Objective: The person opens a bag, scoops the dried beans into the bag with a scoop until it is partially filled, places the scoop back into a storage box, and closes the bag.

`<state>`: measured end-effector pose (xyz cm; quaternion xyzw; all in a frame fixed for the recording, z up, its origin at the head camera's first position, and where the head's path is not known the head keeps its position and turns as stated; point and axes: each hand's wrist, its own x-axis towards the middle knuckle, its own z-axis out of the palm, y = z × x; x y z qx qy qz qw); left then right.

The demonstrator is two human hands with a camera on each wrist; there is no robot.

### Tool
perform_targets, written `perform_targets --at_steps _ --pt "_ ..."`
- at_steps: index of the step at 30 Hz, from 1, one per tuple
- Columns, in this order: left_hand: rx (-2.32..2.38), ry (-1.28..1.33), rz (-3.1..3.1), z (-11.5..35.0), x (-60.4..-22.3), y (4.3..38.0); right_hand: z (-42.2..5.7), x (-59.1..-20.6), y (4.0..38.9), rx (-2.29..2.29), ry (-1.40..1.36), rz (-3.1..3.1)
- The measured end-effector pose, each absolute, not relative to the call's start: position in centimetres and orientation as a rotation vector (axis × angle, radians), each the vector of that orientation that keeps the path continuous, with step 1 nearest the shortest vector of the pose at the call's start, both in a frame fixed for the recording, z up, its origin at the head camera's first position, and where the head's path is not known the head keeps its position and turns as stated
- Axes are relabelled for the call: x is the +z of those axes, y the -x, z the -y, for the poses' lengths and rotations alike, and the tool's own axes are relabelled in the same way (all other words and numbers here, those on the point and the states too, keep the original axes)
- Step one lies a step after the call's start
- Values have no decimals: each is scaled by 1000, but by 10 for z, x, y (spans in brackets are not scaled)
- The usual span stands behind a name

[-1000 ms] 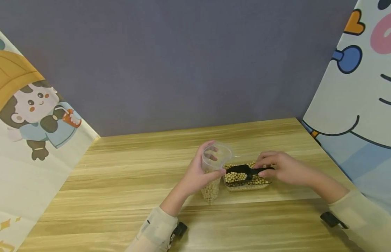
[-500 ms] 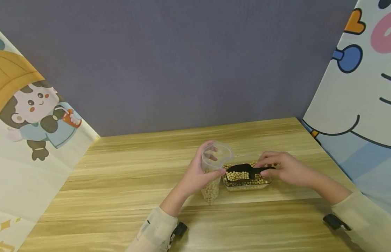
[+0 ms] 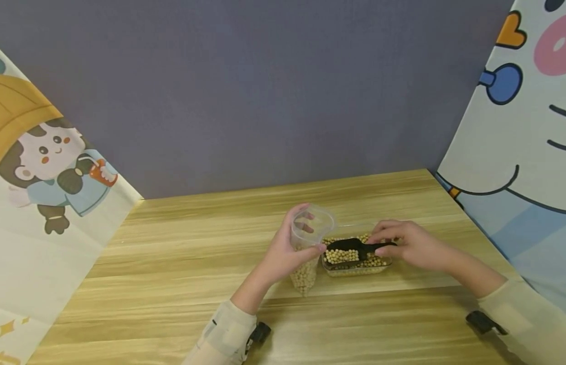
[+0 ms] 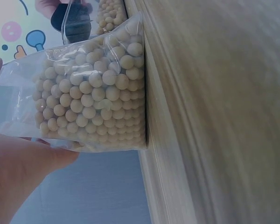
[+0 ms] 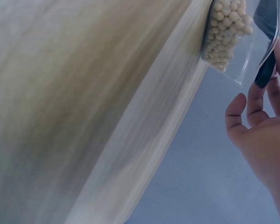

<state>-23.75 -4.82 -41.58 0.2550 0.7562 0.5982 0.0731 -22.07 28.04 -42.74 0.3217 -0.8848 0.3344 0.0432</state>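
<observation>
My left hand (image 3: 285, 253) grips a clear plastic bag (image 3: 303, 278), its mouth spread wide and facing up. Round, pale yellow beans fill the lower part of the bag, whose base stands on the table in the left wrist view. To the right, my right hand (image 3: 415, 246) pinches the handle of a black scoop (image 3: 366, 249). Beans lie in the scoop's bowl, which points left towards the bag. Under it is a clear rectangular container (image 3: 355, 272) with more of the same beans. Whether the scoop touches those beans I cannot tell.
The wooden table (image 3: 173, 274) extends around both hands. A plain grey wall (image 3: 264, 101) stands behind it, with cartoon-printed panels at the left (image 3: 18, 253) and right (image 3: 533, 167).
The scoop and right hand shifted slightly right, then slightly back left. The left hand keeps the bag in nearly the same place.
</observation>
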Motion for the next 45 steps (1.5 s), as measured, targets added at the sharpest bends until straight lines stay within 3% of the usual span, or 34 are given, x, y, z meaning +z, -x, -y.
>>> perform_targets --at_steps 28,37,45 --pt "1802 -784 -2264 46 -416 238 -291 -419 213 1049 -864 2664" --pt "1800 -794 -2267 44 -415 238 -316 -368 222 740 -791 2551" --pt "1799 -797 -2263 45 -414 237 -282 -313 229 476 -942 2577"
